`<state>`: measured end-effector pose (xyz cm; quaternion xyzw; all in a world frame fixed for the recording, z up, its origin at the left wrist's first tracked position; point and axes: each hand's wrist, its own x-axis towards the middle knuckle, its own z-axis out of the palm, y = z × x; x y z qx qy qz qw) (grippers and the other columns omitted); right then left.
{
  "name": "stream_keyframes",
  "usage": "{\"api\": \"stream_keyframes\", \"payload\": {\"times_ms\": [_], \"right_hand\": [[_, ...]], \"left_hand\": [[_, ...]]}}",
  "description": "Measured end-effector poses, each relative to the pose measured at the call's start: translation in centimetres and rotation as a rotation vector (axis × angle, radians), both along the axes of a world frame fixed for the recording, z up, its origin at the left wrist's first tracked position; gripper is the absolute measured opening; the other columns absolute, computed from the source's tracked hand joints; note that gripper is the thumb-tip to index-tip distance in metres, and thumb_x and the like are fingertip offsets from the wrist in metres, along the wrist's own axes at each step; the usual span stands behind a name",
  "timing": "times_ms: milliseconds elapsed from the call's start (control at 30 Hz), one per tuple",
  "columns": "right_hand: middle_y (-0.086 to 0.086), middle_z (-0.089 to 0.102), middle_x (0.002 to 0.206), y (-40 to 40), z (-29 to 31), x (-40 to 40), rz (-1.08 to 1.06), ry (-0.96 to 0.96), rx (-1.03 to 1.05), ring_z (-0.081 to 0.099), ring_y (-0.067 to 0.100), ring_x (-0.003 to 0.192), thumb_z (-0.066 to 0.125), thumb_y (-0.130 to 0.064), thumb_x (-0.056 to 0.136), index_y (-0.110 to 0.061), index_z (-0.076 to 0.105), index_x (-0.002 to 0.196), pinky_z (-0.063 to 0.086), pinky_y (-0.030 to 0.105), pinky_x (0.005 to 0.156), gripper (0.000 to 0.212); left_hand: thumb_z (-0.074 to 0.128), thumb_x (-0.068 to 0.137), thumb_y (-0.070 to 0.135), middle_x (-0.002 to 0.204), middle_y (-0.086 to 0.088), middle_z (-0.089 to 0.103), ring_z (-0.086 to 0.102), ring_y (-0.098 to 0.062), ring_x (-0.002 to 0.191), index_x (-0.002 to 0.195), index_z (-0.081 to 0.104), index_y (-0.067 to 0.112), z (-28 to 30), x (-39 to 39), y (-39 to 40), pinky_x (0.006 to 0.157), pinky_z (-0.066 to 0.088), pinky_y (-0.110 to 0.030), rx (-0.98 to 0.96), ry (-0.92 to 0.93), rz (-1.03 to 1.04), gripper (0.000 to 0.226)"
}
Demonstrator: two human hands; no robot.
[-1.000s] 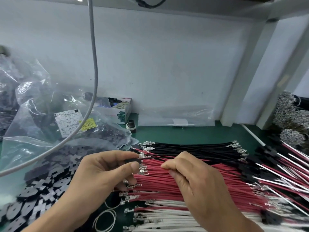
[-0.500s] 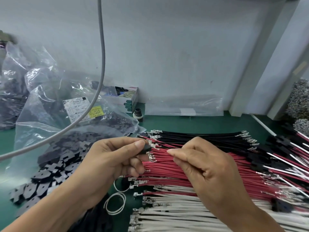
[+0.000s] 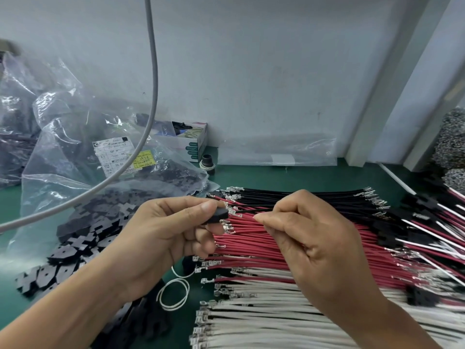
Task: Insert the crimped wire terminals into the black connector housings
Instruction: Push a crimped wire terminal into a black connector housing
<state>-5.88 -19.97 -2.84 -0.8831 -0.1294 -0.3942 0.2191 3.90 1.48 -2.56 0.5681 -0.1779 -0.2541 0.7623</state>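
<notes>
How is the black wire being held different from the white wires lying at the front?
The black wire is pinched in the right hand and lifted off the pile; the white wires lie loose on the bench. The black wire's terminal points at the black housing held by the left hand; the white wires' terminals point at nothing. Both have metal terminals crimped on their left ends.

We see a green tabletop (image 3: 289, 176) under rows of wires — black wires (image 3: 302, 195) at the back, red wires (image 3: 251, 238) in the middle, white wires (image 3: 264, 311) nearest us, all tipped in silver. The connector housing (image 3: 218, 215) is black, as are the loose housings (image 3: 75, 238). A grey cable (image 3: 153, 71) crosses a pale blue-grey wall (image 3: 251, 71) — beside it, a clear bag (image 3: 75, 147) with white and yellow labels.
</notes>
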Motion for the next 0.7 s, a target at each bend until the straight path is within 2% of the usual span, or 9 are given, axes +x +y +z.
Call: {"api": "stream_keyframes", "payload": {"times_ms": [100,267,400,533,600,700], "right_hand": [[0.000,0.063,0.085,-0.38,-0.05,-0.02,-0.023,-0.055,-0.096,0.059,0.020,0.071,0.070,-0.007,0.089,-0.012,0.080,0.104,0.050,0.035,0.055,0.018],[0.002,0.063,0.085,-0.28,0.01,-0.06,-0.031,-0.097,-0.216,0.055,0.023,0.070,0.068,-0.006,0.091,-0.010,0.079,0.103,0.047,0.036,0.049,0.017],[0.001,0.063,0.086,-0.29,-0.40,0.14,0.014,-0.041,-0.097,0.059,0.020,0.073,0.069,-0.006,0.089,-0.012,0.080,0.104,0.051,0.037,0.054,0.019],[-0.004,0.062,0.086,-0.18,-0.61,0.28,0.041,0.031,0.006,0.059,0.014,0.074,0.068,-0.011,0.091,-0.014,0.080,0.102,0.051,0.030,0.059,0.016],[-0.005,0.061,0.085,0.07,-0.63,0.27,0.036,0.052,-0.014,0.058,0.012,0.073,0.068,-0.013,0.093,-0.013,0.080,0.101,0.049,0.028,0.058,0.015],[-0.004,0.061,0.085,0.14,-0.57,0.33,-0.009,0.025,-0.085,0.057,0.014,0.074,0.067,-0.012,0.093,-0.012,0.079,0.102,0.049,0.034,0.056,0.015]], "left_hand": [[0.087,0.070,0.031,0.078,-0.016,0.073,0.066,-0.019,0.056,0.102,0.078,0.001,-0.03,0.05,0.04,0.054,0.056,-0.026,-0.015,0.024,-0.032,0.045],[0.085,0.069,0.031,0.075,-0.016,0.072,0.065,-0.019,0.054,0.102,0.078,0.000,0.14,0.12,0.14,0.052,0.056,-0.026,0.000,0.036,-0.023,0.045],[0.085,0.073,0.029,0.075,-0.016,0.071,0.065,-0.019,0.054,0.101,0.079,0.000,0.28,0.15,0.24,0.052,0.056,-0.025,0.037,0.050,-0.025,0.041],[0.089,0.076,0.021,0.074,-0.016,0.071,0.065,-0.020,0.053,0.099,0.079,0.000,0.15,0.04,0.16,0.051,0.056,-0.025,0.060,0.055,-0.031,0.033],[0.088,0.075,0.020,0.075,-0.017,0.072,0.066,-0.020,0.054,0.098,0.079,-0.001,0.08,-0.05,0.05,0.051,0.056,-0.025,0.074,0.038,-0.017,0.032],[0.081,0.071,0.022,0.077,-0.020,0.073,0.067,-0.021,0.055,0.095,0.079,-0.001,-0.02,-0.17,-0.12,0.052,0.057,-0.025,0.089,0.007,0.013,0.033]]}}
